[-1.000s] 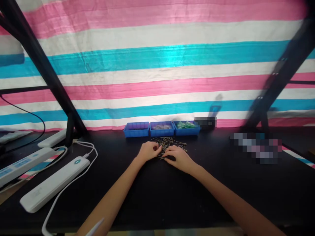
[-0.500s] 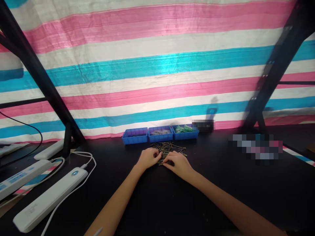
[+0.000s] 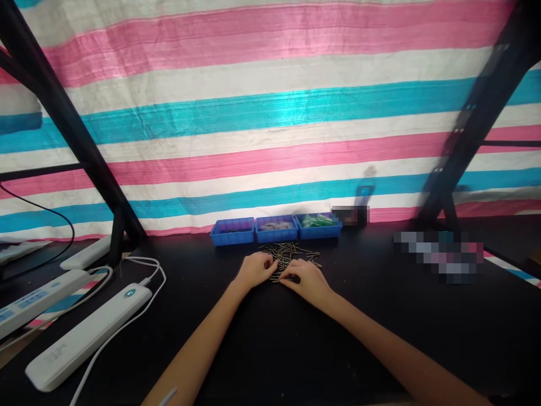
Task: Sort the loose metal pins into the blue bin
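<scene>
The left hand (image 3: 253, 270) and right hand (image 3: 313, 283) are staying at the screw pile's (image 3: 289, 248) eight and four o'clock, leaving it looking unchanged. Curled fingers are hiding any grip.

The tips of the left hand (image 3: 256, 269) and the right hand (image 3: 310, 282) are too small to see well, so I can't tell if either grip has a stick in it. The hands hide part of the pile of thin sticks (image 3: 288, 248). The dark bits in the left blue box (image 3: 233, 239) are too small to name. Little squares blur the thing by the right blue box (image 3: 320, 232) and the things (image 3: 439, 254) on the right of the worktop (image 3: 372, 338). The left edge cuts off one white power strip (image 3: 38, 301). The bottom edge cuts off both arms and a white cord (image 3: 95, 355).
</scene>
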A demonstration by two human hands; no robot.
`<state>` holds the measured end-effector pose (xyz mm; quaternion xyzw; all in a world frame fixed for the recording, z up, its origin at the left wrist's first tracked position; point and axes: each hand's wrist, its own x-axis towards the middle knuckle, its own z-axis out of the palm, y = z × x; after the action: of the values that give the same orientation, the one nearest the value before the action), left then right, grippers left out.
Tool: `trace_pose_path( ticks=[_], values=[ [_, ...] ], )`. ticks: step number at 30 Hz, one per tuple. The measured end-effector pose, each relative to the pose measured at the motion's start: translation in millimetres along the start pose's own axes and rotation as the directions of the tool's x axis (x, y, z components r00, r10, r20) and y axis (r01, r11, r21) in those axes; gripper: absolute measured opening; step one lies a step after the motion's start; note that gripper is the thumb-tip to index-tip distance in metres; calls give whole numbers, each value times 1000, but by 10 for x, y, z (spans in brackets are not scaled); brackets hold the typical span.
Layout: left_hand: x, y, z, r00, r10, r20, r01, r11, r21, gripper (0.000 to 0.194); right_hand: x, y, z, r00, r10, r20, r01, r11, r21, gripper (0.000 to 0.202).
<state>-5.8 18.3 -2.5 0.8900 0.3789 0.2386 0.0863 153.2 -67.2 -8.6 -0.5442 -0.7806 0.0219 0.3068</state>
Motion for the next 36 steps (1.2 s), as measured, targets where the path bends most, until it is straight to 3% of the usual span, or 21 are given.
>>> trace_pose_path(
  ticks=[6, 9, 11, 13, 16, 19, 23, 28, 36],
  values=[
    [-53, 222, -33, 997, -27, -71, 24, 999, -46, 37, 19, 84, -55, 1000, -1, -23, 0, 998, -64, 7],
    [-100, 430, -54, 981, -32, -192, -1, 986, -167, 25, 31, 120, -102, 994, 52, -100, -54, 998, -12, 8],
    [-126, 557, -34, 948, -106, -300, 4, 947, -321, 17, 43, 121, -123, 979, 127, -161, -116, 990, 75, 11],
    [-141, 652, 22, 890, -273, -365, 44, 848, -528, 18, 56, 104, -128, 958, 206, -199, -169, 968, 187, 13],
    [-147, 724, 130, 813, -512, -275, 106, 596, -796, 28, 69, 60, -114, 936, 266, -231, -186, 930, 318, 16],
    [-142, 737, 199, 832, -523, -184, 118, 491, -863, 30, 68, 19, -101, 929, 264, -259, -156, 916, 371, 18],
    [-136, 723, 210, 860, -471, -198, 74, 497, -865, 24, 63, -5, -109, 926, 272, -262, -143, 895, 422, 20],
    [-139, 696, 233, 843, -499, -202, 71, 475, -877, 23, 66, 5, -94, 929, 280, -243, -150, 883, 445, 21],
    [-151, 658, 277, 850, -492, -187, 76, 467, -881, 21, 45, -22, -35, 958, 207, -198, -123, 922, 368, 17]
  ],
)
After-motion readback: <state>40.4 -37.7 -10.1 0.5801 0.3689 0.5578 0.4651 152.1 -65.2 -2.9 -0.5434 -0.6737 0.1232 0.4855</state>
